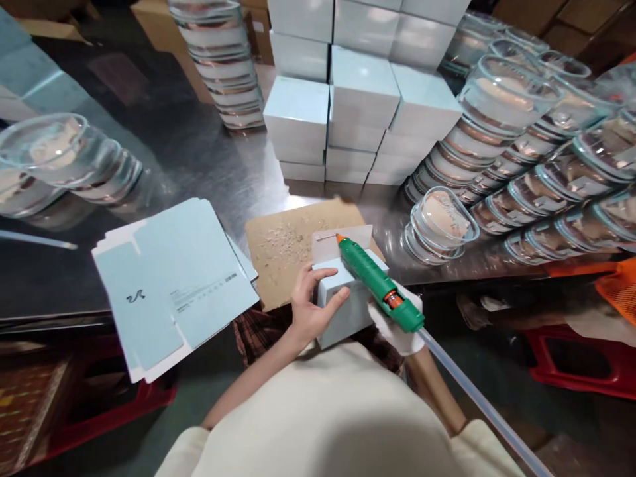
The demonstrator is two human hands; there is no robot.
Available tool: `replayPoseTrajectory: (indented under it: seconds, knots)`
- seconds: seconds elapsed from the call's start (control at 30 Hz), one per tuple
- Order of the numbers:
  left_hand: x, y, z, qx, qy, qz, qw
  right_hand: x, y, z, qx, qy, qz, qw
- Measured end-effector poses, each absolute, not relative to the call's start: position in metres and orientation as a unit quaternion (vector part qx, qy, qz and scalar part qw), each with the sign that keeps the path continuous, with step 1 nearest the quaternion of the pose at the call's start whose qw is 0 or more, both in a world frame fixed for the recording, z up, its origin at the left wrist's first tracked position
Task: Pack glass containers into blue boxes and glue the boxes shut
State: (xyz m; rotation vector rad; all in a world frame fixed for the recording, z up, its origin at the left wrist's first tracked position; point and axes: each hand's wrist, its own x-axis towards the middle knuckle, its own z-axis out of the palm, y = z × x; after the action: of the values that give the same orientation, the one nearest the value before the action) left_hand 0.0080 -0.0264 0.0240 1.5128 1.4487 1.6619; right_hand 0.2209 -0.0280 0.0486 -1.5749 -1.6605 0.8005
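My left hand [317, 301], bare, grips the left side of a small pale-blue box [342, 305], thumb and fingers around its edge. The box's white flap [348, 242] stands out at the far side, with a thin line of glue [326, 237] on it. In my right hand [397, 324], which wears a white glove, is a green glue gun [372, 275]. Its orange nozzle points at the flap, close to the glue line. A long translucent glue stick [472, 391] sticks out of the gun's back end. The gun hides most of my right fingers.
Flat pale-blue box blanks [199, 265] lie stacked at left. A glue-specked cardboard sheet [283, 238] lies beneath the work. White boxes [362, 99] are piled behind, with clear round containers [442, 222] stacked to the right and left. Red stools [571, 358] stand below the table.
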Motion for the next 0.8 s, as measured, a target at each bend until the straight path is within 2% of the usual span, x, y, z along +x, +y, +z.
replayPoseTrajectory:
  seconds: [0.1, 0.23, 0.4, 0.6, 0.67, 0.8]
  knots:
    - [0.002, -0.029, 0.022, 0.541, 0.536, 0.606, 0.231, 0.234, -0.026, 0.054, -0.631, -0.596, 0.311, 0.388]
    - [-0.011, -0.034, 0.022, 0.522, 0.545, 0.603, 0.260, 0.239, -0.011, 0.049, -0.685, -0.451, 0.377, 0.429]
    - [-0.023, -0.035, 0.030, 0.484, 0.537, 0.616, 0.314, 0.212, 0.044, 0.032, -0.686, -0.408, 0.453, 0.397]
    - [-0.031, -0.036, 0.037, 0.453, 0.539, 0.631, 0.325, 0.218, 0.074, 0.049, -0.739, -0.433, 0.365, 0.366]
    - [-0.033, -0.036, 0.034, 0.446, 0.526, 0.631, 0.354, 0.216, 0.067, 0.064, -0.700, -0.470, 0.361, 0.398]
    - [-0.031, -0.032, 0.025, 0.463, 0.496, 0.632, 0.375, 0.197, 0.059, 0.085, -0.514, -0.524, 0.557, 0.390]
